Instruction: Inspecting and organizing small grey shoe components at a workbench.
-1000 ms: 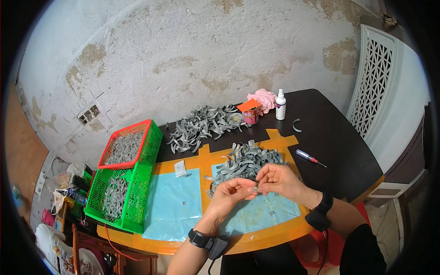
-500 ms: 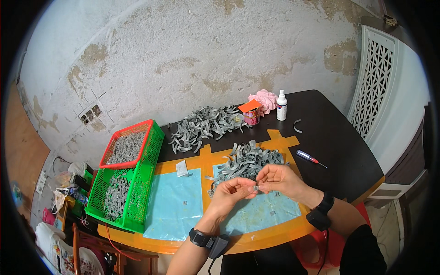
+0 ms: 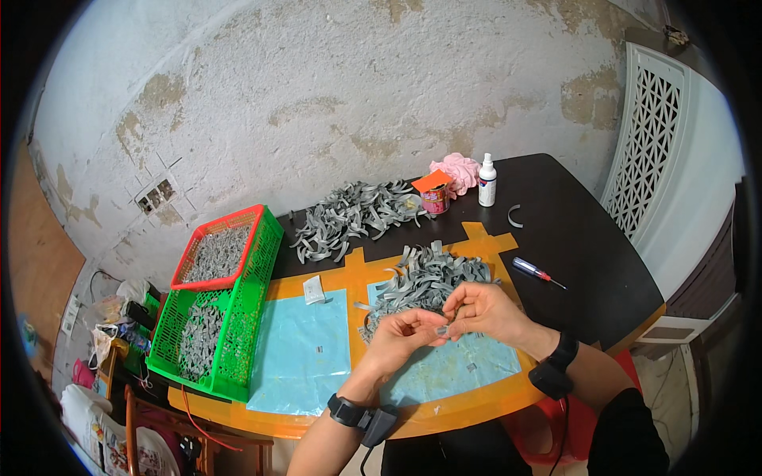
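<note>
Since half a second ago the small grey piece [image 3: 442,330] seems to have turned a little, its paler face giving way to a darker one; the hands themselves have hardly shifted. The left hand [image 3: 403,332] has its fingers curled in, thumb and forefinger pinching the piece at its edge; the right hand [image 3: 484,312] is closed in too, fingertips drawn together just beside it, though from here I can't tell whether they grip it as well; the piece sits between the two, above the right-hand blue sheet [image 3: 425,382].

The step in hand, I'd judge, is close fingertip work on this single piece; the next move calls for a light, exact pinch, one side steadying while the other works.

Just beyond the hands lies a near heap of curved grey strips [image 3: 429,278]; left of it, orange tape [image 3: 363,275] and another blue sheet [image 3: 298,377]; further back, a second grey heap [image 3: 353,218] next to a tin [image 3: 436,203]; a screwdriver [image 3: 530,268] lies to the right; far left stands a green basket [image 3: 255,293], a red basket [image 3: 257,234] resting in its far end, both holding small grey pieces.
</note>
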Available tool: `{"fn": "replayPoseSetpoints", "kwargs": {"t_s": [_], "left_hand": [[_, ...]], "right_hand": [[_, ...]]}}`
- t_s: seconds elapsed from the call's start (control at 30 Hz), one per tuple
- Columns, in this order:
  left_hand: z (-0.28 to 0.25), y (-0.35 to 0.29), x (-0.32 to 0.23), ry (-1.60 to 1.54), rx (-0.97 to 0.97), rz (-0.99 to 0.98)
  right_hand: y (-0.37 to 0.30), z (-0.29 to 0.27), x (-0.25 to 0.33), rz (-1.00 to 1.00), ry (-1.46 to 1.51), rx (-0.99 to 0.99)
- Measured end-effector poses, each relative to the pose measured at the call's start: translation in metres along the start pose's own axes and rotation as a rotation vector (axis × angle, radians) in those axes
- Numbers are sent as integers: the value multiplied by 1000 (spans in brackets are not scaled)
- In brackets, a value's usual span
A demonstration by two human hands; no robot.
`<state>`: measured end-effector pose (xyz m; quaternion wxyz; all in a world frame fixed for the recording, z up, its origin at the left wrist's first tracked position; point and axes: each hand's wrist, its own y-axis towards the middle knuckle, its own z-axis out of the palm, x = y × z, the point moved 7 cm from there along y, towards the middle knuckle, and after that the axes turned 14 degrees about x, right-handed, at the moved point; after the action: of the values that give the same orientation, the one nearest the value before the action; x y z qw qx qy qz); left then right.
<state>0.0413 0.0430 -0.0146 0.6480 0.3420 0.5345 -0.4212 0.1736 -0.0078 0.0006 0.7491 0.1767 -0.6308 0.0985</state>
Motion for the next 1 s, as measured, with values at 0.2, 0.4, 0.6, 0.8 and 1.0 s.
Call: {"fn": "replayPoseSetpoints", "kwargs": {"t_s": [0.2,0.4,0.6,0.8,1.0], "left_hand": [[3,-1,-1,-81,32,-37],[1,0,1,-48,8,-12],[-5,0,-1,-131,-48,17],[-4,-3,0,-147,-45,0],[1,4,-2,-152,-23,-6]], "right_hand": [[1,-2,-2,-13,1,16],[1,-1,-2,-8,48,22],[-20,4,53,-366,-382,-94],[-82,114,159,-963,9,723],[-105,137,184,-910,108,757]]}}
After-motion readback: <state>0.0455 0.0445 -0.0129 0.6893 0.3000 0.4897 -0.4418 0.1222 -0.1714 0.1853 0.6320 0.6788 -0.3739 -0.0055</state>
